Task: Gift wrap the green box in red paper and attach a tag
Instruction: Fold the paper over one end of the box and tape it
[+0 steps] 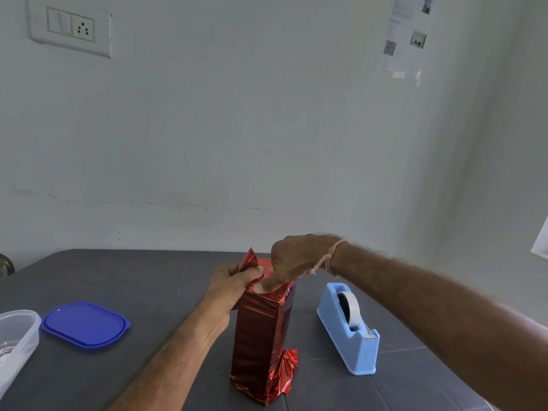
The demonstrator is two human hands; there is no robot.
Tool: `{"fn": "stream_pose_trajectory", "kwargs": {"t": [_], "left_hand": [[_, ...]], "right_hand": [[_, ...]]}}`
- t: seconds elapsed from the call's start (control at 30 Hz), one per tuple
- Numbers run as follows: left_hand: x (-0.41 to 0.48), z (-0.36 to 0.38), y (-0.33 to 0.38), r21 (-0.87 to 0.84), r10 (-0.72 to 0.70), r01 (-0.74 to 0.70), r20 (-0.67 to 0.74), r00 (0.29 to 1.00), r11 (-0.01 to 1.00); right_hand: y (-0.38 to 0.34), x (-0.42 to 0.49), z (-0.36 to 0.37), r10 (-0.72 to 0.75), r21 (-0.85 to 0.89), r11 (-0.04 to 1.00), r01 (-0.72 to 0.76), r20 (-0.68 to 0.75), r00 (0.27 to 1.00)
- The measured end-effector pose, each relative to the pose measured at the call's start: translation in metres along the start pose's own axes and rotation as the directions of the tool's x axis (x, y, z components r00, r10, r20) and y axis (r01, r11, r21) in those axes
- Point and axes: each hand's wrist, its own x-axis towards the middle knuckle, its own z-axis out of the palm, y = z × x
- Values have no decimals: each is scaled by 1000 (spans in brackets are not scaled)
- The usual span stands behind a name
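A tall box (261, 336) in shiny red foil paper stands centre-front on a dark grey table (133, 271). At its top the left hand (228, 284) pinches a loose foil flap (250, 259) from 9 o'clock; the right hand (299, 259), fingers curled over the top, thumbs the fold down. Reaching for the pale blue plastic tape dispenser (360, 355) at 3 o'clock could let that fold spring open.
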Motion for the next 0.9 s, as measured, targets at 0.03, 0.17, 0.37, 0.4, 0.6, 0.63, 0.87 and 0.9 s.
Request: {"fn": "stream_pose_trajectory", "kwargs": {"t": [0.03,0.17,0.37,0.4,0.6,0.63,0.87,0.9], "left_hand": [[1,0,-1,-1,-2,2,-5,1000,1000],[3,1,-2,-1,-5,5,-16,1000,1000],[4,3,-3,20,6,-6,-29,1000,1000],[4,3,-3,19,7,-7,-29,1000,1000],[8,2,-4,10,-13,14,-18,1000,1000],[8,2,-3,7,-19,19,-19,1000,1000],[7,3,-3,29,-16,16,-3,1000,999],[7,1,-2,34,-13,13,-2,1000,999]], "right_hand": [[-32,-37,-16,-10,-56,998,14,65,998],[-35,-51,-18,-29,82,996,23,75,997],[-17,-45,-11,-79,232,970,76,6,997],[-18,-46,-9,-79,241,968,77,2,997],[-26,-43,2,-14,155,987,26,-82,997],[-26,-42,3,-12,169,985,28,-97,995],[-18,-56,0,-71,338,938,82,-47,996],[-16,-58,0,-74,378,921,97,-76,994]]}}
